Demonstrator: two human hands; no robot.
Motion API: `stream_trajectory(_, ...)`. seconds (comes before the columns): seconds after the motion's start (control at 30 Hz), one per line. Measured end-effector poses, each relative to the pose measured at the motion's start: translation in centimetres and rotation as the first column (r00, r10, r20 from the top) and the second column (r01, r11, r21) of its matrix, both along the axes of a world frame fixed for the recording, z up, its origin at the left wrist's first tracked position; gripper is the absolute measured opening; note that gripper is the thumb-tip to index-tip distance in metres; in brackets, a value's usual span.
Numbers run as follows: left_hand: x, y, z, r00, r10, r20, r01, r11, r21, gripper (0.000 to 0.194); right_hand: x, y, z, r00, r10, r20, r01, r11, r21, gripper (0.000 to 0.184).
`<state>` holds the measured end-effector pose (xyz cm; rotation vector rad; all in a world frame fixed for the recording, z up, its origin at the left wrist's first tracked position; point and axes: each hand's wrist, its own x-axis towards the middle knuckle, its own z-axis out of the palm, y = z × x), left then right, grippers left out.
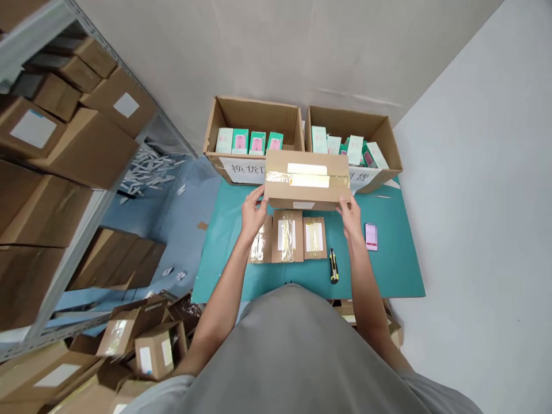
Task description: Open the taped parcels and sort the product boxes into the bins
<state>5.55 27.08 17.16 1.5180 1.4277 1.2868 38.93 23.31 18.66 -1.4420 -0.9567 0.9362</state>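
Observation:
Between my hands is a long taped cardboard box (276, 192) with white labels on its top and front side. My left hand (253, 211) grips its left end, and my right hand (350, 215) grips the lower right corner. The box is held over the teal table (388, 270) and hides part of the two open bins behind it. Just below it lie three smaller taped parcels: a left one (262, 241), a middle one (287, 253) and a right one (314, 253). A yellow and black box cutter (333, 267) lies near my right forearm.
A left open carton (259, 109) and a right open carton (349, 118) hold several green and white product boxes. A phone (371, 237) lies on the right of the table. Shelves (97, 201) with cartons stand at left; opened boxes (155, 351) are piled on the lower left.

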Motion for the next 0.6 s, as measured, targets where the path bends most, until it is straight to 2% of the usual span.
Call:
stream_trajectory(0.07,-0.9,-3.0,3.2,0.999,0.027,0.026,-0.028,0.997,0.071,0.046,-0.6,-2.8,3.2,0.999,0.029,0.032,-0.030,0.999,0.042,0.079)
stream_trajectory(0.13,-1.8,-6.4,6.0,0.998,0.062,0.020,-0.064,0.991,0.116,0.044,-1.2,-5.8,5.5,0.997,0.055,0.044,-0.057,0.998,0.037,0.077)
stream_trajectory(0.2,-2.5,-9.7,7.7,0.993,0.116,0.001,-0.115,0.987,0.111,0.041,-1.6,-8.7,6.3,0.996,0.089,0.032,-0.088,0.996,-0.021,0.075)
stream_trajectory(0.27,-3.0,-12.7,7.9,0.985,0.170,0.000,-0.170,0.984,0.056,0.037,-2.2,-11.2,5.6,0.994,0.108,0.003,-0.107,0.989,-0.107,0.074)
stream_trajectory(0.33,-3.3,-15.0,6.9,0.974,0.224,0.018,-0.223,0.974,-0.039,0.034,-2.7,-13.4,4.2,0.994,0.102,-0.026,-0.105,0.977,-0.187,0.075)
stream_trajectory(0.43,-4.2,-17.5,4.1,0.951,0.301,0.075,-0.282,0.939,-0.198,0.031,-2.9,-15.9,2.1,0.995,0.079,-0.054,-0.091,0.957,-0.275,0.080)
stream_trajectory(0.5,-5.2,-18.3,1.9,0.938,0.329,0.104,-0.291,0.916,-0.277,0.031,-2.1,-16.8,0.9,0.994,0.080,-0.074,-0.100,0.940,-0.325,0.080)
stream_trajectory(0.6,-7.3,-18.3,-2.1,0.923,0.364,0.122,-0.291,0.870,-0.398,0.043,0.0,-16.6,-1.4,0.992,0.086,-0.091,-0.115,0.911,-0.397,0.078)
